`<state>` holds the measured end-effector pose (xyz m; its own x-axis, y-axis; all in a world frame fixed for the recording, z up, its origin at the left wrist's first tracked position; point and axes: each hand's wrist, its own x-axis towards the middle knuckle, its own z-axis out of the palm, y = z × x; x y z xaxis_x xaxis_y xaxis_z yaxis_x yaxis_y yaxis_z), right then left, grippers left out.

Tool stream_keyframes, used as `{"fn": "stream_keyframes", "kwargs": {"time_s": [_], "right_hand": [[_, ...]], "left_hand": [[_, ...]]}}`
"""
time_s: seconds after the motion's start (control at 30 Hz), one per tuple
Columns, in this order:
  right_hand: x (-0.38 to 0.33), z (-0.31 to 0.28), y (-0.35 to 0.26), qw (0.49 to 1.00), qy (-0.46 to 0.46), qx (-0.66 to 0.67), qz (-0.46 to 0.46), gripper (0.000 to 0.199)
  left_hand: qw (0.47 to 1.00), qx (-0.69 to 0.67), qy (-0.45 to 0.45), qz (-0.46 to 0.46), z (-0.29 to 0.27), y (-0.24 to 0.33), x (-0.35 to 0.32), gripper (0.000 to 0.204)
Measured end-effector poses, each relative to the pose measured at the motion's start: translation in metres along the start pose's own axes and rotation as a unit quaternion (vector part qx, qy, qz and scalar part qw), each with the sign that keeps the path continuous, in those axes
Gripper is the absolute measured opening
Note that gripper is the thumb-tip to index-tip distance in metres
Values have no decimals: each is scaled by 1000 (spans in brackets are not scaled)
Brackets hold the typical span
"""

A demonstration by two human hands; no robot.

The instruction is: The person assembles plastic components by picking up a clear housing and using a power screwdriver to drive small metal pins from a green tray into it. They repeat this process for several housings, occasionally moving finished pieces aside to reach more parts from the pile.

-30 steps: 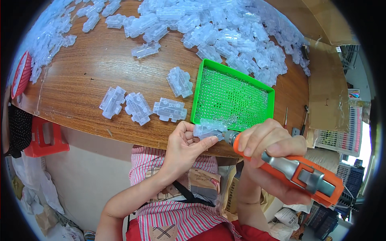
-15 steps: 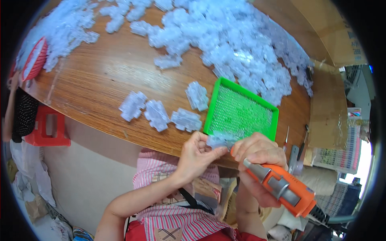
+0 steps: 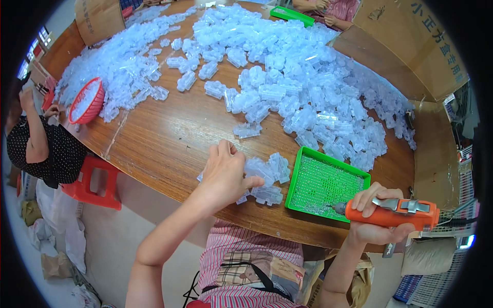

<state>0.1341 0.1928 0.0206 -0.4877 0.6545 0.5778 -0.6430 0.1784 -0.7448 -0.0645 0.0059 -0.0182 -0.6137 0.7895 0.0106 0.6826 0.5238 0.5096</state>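
My right hand (image 3: 377, 208) is wrapped round an orange electric screwdriver (image 3: 395, 214) with a silver lever. Its tip points left, down at the small metal screws (image 3: 319, 205) in a green tray (image 3: 288, 201). Over the table's near edge, my left hand (image 3: 226, 172) has its thumb stretched apart from its fingers. Against that thumb lies a clear plastic part (image 3: 257, 168). More of these clear parts (image 3: 267, 195) lie around it, some partly hidden under my left hand.
A large heap of clear plastic parts (image 3: 318, 102) spreads over the wooden table (image 3: 149, 149). Cardboard (image 3: 411, 46) walls the right side. A red basket (image 3: 88, 102) stands at the left, near a co-worker in dotted black (image 3: 43, 149). Another person's hands (image 3: 328, 18) show beyond a far green tray (image 3: 291, 15).
My hands have separated. The left has moved away from the screwdriver to the loose parts, while the screwdriver has swung over the screw tray. The view has tilted up to show more table.
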Motion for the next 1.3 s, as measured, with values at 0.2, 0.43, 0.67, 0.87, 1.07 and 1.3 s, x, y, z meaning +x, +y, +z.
{"fn": "stream_keyframes", "kwargs": {"time_s": [0.2, 0.43, 0.67, 0.87, 1.07, 1.3], "right_hand": [[-3, 3, 3, 1000, 10, -16, 18, 82], [-6, -2, 5, 999, 34, -21, 12, 74], [-1, -17, 4, 1000, 21, -2, 15, 75], [-6, -10, 14, 999, 32, -15, 32, 77], [-10, 0, 10, 998, 25, -47, 41, 77], [-13, -12, 17, 996, 53, -7, 73, 80]], "left_hand": [[995, 5, 0, -96, -11, -29, 56, 44], [998, -27, -18, 53, 5, -80, 85, 33], [906, -313, 54, -280, -127, -188, 101, 60], [927, -226, 218, -205, -131, -185, 121, 69], [987, 18, 133, 89, -28, -87, 150, 53], [981, 90, 119, 127, -5, -64, 149, 48]]}}
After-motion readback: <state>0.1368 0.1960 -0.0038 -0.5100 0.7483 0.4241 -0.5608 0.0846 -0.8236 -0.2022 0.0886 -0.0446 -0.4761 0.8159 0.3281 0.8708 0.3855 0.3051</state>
